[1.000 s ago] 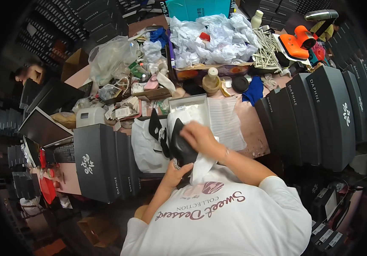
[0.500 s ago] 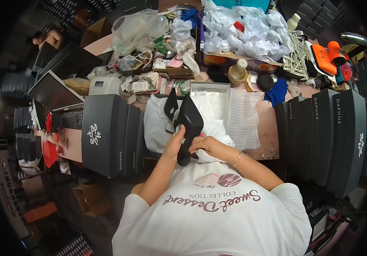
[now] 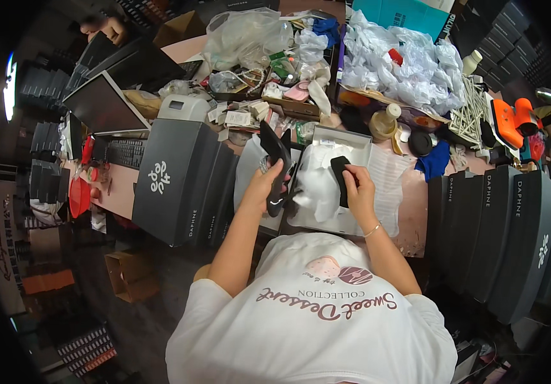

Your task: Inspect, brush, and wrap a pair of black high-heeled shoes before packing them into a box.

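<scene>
Left hand [image 3: 264,182] fingers wrapped round black shoe [image 3: 275,168]; right hand [image 3: 357,192] fingers gripping black insert [image 3: 341,179].

white tee w/ pink print | short sleeves | thin bracelet [image 3: 372,230] on rt wrist

Pinkish-brown worktable [image 3: 410,224], surface mostly buried; bare patch shows at the near right edge. Centre: open shallow white box [image 3: 343,137] with white tissue paper [image 3: 317,192] in it, on a clear plastic sheet [image 3: 394,182]. Left: row of dark shoe boxes [image 3: 179,179] standing on edge, then a keyboard [image 3: 125,152] and a dark monitor [image 3: 99,105]. Right edge: a second row of dark boxes [image 3: 512,224]. Far side: heap of crumpled white paper [image 3: 403,64], clear plastic bag [image 3: 240,32], small tan bottle [image 3: 384,121], blue cloth [image 3: 435,161], orange object [image 3: 512,121], possibly a tool. Small packets and tags scattered mid-table, too small to sort.
</scene>
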Demonstrator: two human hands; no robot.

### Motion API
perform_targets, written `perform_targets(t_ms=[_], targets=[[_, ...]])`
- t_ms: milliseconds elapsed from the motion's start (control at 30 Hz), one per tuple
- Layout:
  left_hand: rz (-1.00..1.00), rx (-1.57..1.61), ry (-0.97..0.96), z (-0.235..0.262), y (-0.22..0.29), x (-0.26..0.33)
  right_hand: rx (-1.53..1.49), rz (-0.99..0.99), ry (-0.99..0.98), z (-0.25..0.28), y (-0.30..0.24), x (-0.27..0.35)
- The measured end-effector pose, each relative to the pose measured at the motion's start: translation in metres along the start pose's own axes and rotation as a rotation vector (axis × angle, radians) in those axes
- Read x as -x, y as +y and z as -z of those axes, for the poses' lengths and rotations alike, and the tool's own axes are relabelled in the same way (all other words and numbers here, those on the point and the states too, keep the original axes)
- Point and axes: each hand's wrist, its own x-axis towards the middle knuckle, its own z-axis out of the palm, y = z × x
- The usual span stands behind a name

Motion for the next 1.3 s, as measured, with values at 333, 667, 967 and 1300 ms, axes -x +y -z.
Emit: perform_targets(t_ms=[333, 667, 967, 1300], targets=[[-0.169, -0.001, 0.034, -0.012, 0.009, 0.01, 0.277, 0.096, -0.391, -0.007, 0.022, 0.036], [-0.206, 0.618, 0.032, -0.035, 0.014, 0.017, 0.124, 0.577, -0.316, -0.02, -0.089, 0.019], [-0.144, 0.838, -0.363, -0.04, 0.023, 0.029, 0.126, 0.536, -0.378, -0.012, -0.097, 0.014], [-0.198, 0.237, -0.14, -0.06, 0.013, 0.021, -0.05, 0.101, -0.569, 0.051, -0.109, 0.01]])
